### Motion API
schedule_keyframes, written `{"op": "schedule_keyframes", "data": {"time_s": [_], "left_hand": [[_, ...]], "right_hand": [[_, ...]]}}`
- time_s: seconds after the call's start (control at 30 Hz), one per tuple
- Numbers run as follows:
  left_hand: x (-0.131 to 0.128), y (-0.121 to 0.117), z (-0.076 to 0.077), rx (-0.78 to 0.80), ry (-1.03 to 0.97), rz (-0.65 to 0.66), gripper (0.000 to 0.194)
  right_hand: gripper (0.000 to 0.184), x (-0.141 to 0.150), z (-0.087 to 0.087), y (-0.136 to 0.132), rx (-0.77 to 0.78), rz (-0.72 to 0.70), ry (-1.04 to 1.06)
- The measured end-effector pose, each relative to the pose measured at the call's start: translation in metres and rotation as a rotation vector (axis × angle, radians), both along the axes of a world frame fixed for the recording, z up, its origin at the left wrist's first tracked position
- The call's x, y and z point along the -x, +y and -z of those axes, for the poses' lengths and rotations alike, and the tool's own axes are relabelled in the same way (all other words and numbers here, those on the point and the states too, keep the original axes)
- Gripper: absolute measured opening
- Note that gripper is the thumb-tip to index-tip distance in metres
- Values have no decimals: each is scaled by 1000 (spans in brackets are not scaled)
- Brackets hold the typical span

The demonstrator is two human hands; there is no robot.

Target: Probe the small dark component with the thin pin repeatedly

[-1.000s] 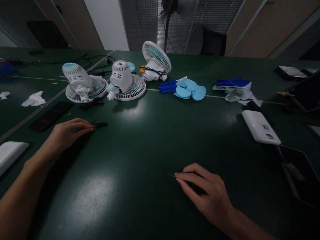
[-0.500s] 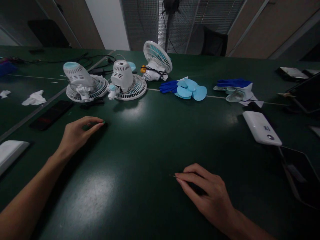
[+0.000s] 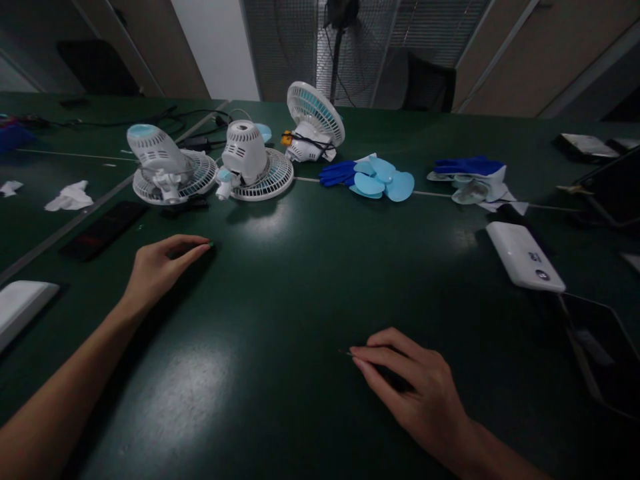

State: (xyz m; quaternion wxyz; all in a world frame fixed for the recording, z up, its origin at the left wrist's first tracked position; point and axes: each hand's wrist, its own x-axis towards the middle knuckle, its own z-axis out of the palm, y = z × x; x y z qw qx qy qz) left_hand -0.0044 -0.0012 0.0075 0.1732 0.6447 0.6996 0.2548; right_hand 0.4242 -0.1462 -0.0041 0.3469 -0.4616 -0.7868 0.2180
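It was dim. A pale shine (image 3: 187, 387) glowed on the near side of the table (image 3: 280, 287), with a dark shadow (image 3: 173, 293) under the left hand (image 3: 163, 263). Thin light showed through blinds (image 3: 430, 40) behind the table.

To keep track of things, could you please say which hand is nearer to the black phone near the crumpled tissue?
Left: the left hand is just right of the phone. The right hand sits far to the right and lower in view.

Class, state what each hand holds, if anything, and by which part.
The left hand pinches a small green thing; its gripped part is hidden. The right hand holds a thin object, too small to identify, by one end.
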Motion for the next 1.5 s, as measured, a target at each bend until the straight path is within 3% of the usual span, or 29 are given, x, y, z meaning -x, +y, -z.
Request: {"op": "schedule_keyframes", "data": {"time_s": [0.6, 0.93, 1.03, 1.23, 1.3, 1.4, 1.5], "left_hand": [[13, 7, 1, 139, -341, -121, 53], [10, 6, -3, 176, -363, -151, 49], [-14, -3, -5, 187, -338, -29, 43], [-119, -55, 2, 229, -384, 655, 16], [-152, -75, 5, 206, -421, 802, 13], [-180, -94, 9, 174, -428, 881, 16], [-185, -100, 11, 170, -423, 871, 20]], "right_hand": [[18, 0, 3, -1, -11, -4, 4], [19, -1, 2, -1, 12, -19, 6], [19, 0, 2, -1, 14, -14, 12], [19, -1, 3, -1, 15, -11, 11], [19, -1, 4, -2, 13, -9, 7], [19, -3, 6, -4, 15, -14, -1], [20, -5, 6, -6, 21, -16, -19]]}}
